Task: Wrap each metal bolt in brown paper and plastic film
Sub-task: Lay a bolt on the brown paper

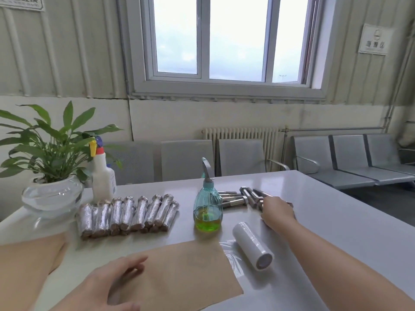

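Note:
A sheet of brown paper lies flat at the near edge of the white table. My left hand rests on the paper's left part with relaxed fingers. A roll of plastic film lies to the right of the paper, with a loose end of film beside it. Several bare metal bolts lie in a pile behind a spray bottle. My right hand reaches onto the right side of that pile; its fingers hide the bolts under it, so a grip cannot be made out. Several wrapped bolts lie in rows at the left.
A teal spray bottle with green liquid stands between the wrapped bolts and the bare ones. A white spray bottle and a potted plant in a glass bowl stand at the far left. Grey chairs line the wall behind the table.

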